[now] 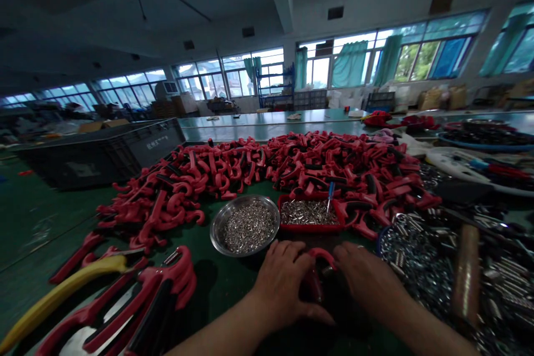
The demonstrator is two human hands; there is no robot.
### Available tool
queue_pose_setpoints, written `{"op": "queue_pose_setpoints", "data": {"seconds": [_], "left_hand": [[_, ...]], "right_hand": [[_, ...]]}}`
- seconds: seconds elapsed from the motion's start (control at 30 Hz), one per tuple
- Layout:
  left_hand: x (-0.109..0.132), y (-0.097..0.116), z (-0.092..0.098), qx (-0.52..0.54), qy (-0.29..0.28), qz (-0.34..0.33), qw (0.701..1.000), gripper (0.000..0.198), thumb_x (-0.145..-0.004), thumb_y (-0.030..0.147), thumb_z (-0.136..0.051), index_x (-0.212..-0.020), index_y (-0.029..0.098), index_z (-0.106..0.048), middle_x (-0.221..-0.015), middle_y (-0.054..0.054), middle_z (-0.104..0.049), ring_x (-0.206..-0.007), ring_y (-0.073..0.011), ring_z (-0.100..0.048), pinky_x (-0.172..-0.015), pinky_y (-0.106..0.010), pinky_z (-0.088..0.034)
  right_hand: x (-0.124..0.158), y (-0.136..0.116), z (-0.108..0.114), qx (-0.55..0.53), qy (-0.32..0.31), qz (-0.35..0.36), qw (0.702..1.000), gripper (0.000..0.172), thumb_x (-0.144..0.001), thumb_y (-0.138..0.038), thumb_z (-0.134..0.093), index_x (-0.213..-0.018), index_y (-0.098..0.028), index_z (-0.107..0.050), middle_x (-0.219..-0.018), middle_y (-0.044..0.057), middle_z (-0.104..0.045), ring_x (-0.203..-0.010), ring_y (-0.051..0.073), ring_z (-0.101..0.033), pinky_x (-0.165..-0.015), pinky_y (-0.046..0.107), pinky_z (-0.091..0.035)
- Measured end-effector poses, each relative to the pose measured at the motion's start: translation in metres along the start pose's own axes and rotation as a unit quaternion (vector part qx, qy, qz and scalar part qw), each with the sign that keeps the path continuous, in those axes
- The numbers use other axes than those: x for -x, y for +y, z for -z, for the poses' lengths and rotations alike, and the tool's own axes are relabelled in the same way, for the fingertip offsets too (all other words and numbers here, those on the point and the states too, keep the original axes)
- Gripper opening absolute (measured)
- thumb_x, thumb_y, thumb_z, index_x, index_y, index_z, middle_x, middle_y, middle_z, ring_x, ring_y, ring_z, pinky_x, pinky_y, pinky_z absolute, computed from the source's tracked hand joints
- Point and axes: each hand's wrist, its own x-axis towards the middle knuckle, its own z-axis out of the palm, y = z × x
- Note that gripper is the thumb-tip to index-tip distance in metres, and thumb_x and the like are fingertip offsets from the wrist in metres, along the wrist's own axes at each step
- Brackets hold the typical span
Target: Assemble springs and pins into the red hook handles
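Left hand [287,283] and right hand [367,278] half-curled, fingertips snug on a red handle [321,256] held between them at centre; just ahead, a steel bowl [214,228] of pins [248,228] and a red tray [308,229] holding a screwdriver [330,192]; beyond, a heap of red handles [250,161]; right of the right hand, loose screws [417,267].

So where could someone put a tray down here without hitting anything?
Green mat shows below the steel bowl, between the lower-left red handles and the left hand. Another green stretch lies left of the heap of red handles. Crowded: that heap itself, and right of the right hand, where metal pins pile up.
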Motion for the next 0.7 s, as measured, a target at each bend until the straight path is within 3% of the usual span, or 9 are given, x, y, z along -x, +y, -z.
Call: {"op": "queue_pose_setpoints", "data": {"seconds": [0.1, 0.23, 0.37, 0.5, 0.63, 0.7], "left_hand": [[0.001, -0.007, -0.002, 0.031, -0.036, -0.015, 0.999, 0.091, -0.050, 0.077, -0.054, -0.124, 0.025, -0.040, -0.129, -0.008, -0.044, -0.117, -0.0318, -0.037, -0.101, -0.055, -0.019], [0.000, -0.008, -0.003, 0.049, -0.019, -0.021, 0.998, 0.087, -0.051, 0.073, -0.059, -0.120, 0.022, -0.043, -0.123, -0.008, -0.048, -0.112, -0.0284, -0.041, -0.101, -0.050, -0.023], [0.001, -0.005, -0.006, 0.065, 0.004, 0.006, 0.998, 0.088, -0.047, 0.068, -0.065, -0.119, 0.023, -0.044, -0.118, -0.006, -0.051, -0.108, -0.0268, -0.044, -0.101, -0.047, -0.025], [-0.002, -0.004, -0.006, 0.052, -0.013, 0.036, 0.998, 0.106, -0.044, 0.074, -0.061, -0.130, 0.019, -0.032, -0.126, -0.010, -0.046, -0.113, -0.0307, -0.039, -0.100, -0.050, -0.023], [-0.012, -0.005, -0.002, 0.023, -0.049, 0.032, 0.998, 0.099, -0.046, 0.077, -0.053, -0.125, 0.020, -0.040, -0.122, -0.008, -0.049, -0.108, -0.0328, -0.041, -0.094, -0.053, -0.028], [-0.014, -0.005, -0.001, 0.021, -0.053, 0.034, 0.998, 0.097, -0.045, 0.077, -0.054, -0.123, 0.021, -0.043, -0.120, -0.007, -0.051, -0.105, -0.0319, -0.042, -0.093, -0.052, -0.029]], "right_hand": [[-0.005, -0.003, 0.003, 0.028, 0.004, 0.046, 0.999, 0.032, -0.066, 0.005, -0.040, -0.086, -0.011, -0.060, -0.077, 0.011, -0.062, -0.068, 0.025, -0.059, -0.060, 0.037, -0.048], [-0.010, 0.003, -0.001, 0.028, 0.010, 0.094, 0.995, 0.029, -0.066, 0.003, -0.044, -0.080, -0.016, -0.061, -0.074, 0.006, -0.063, -0.067, 0.021, -0.060, -0.060, 0.032, -0.050], [0.003, 0.012, -0.014, 0.007, 0.049, 0.062, 0.997, 0.022, -0.078, -0.006, -0.043, -0.084, -0.019, -0.060, -0.076, 0.004, -0.063, -0.067, 0.017, -0.061, -0.060, 0.026, -0.051], [0.022, 0.010, -0.024, 0.004, 0.074, 0.040, 0.996, 0.035, -0.078, -0.004, -0.035, -0.102, -0.014, -0.058, -0.084, 0.008, -0.064, -0.071, 0.018, -0.063, -0.058, 0.027, -0.053], [0.033, 0.000, -0.019, 0.029, 0.075, 0.050, 0.996, 0.052, -0.071, -0.001, -0.032, -0.118, -0.014, -0.051, -0.088, 0.009, -0.065, -0.070, 0.019, -0.064, -0.051, 0.027, -0.055], [0.038, 0.000, -0.009, 0.028, 0.083, 0.051, 0.995, 0.049, -0.074, -0.005, -0.032, -0.117, -0.018, -0.053, -0.091, 0.009, -0.065, -0.071, 0.018, -0.065, -0.050, 0.026, -0.055]]}}
